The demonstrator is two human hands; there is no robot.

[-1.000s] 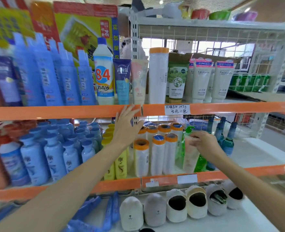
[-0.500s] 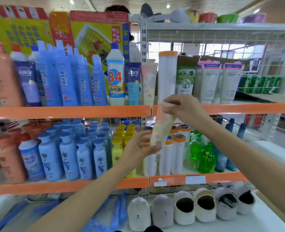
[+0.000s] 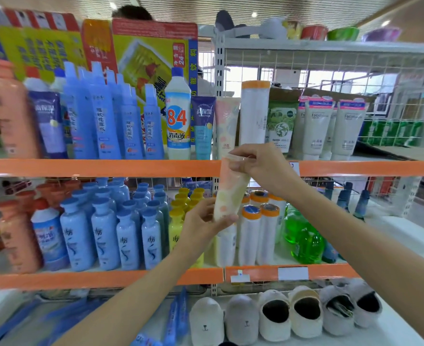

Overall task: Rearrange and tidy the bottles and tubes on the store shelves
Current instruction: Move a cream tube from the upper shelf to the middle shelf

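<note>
I hold a soft pale tube with pink and green spots (image 3: 231, 193) in front of the orange edge of the top shelf (image 3: 101, 168). My right hand (image 3: 261, 163) pinches its flat crimped end, and my left hand (image 3: 203, 222) curls under the bottom so it won't flop. I think it belongs beside the matching pink tube (image 3: 227, 123) up there (blurry, though). Half a second ago it sat about the same; before that my right hand was on the lower shelf.

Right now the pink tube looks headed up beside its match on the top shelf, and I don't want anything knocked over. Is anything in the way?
Nothing visible blocks it. Both hands hold the pink tube in front of the orange shelf edge. The matching tube stands just above, squeezed between a blue tube and a tall white roll, so space there is tight.
</note>
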